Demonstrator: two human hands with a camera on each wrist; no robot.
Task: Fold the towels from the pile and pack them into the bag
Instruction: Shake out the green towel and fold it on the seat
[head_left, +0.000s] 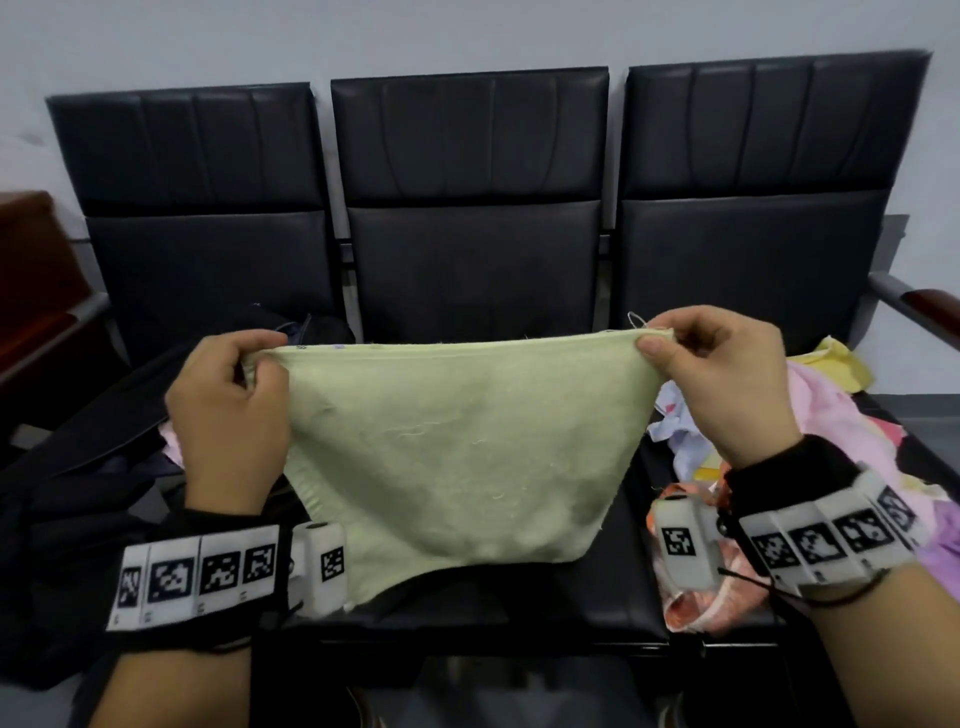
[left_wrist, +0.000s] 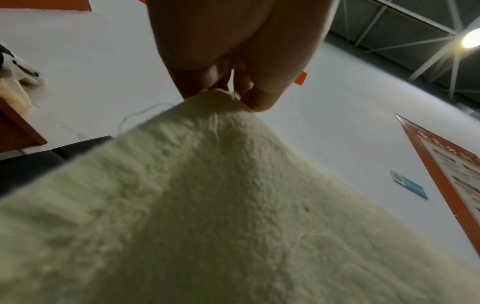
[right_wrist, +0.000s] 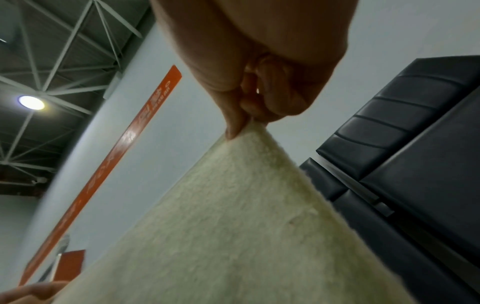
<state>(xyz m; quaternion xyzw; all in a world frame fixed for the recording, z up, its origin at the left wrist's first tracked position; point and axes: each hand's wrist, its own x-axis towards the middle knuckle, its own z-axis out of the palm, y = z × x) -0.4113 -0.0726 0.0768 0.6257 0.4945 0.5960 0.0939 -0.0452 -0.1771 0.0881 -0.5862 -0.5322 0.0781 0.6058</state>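
A pale green towel (head_left: 457, 447) hangs stretched between my two hands above the middle seat of a black bench. My left hand (head_left: 234, 410) pinches its upper left corner, and my right hand (head_left: 727, 374) pinches the upper right corner, where a loose thread sticks up. The towel's lower edge droops onto the seat. The left wrist view shows the towel (left_wrist: 221, 205) running up into the pinching fingers (left_wrist: 259, 98). The right wrist view shows the same cloth (right_wrist: 233, 236) held by thumb and fingers (right_wrist: 236, 123). A dark bag (head_left: 83, 499) lies on the left seat.
A pile of pink, yellow, white and orange towels (head_left: 841, 426) covers the right seat. The bench backrests (head_left: 467, 156) stand close behind, against a pale wall. A metal armrest (head_left: 914, 306) juts out at the right, and a brown cabinet (head_left: 31, 291) stands at the left.
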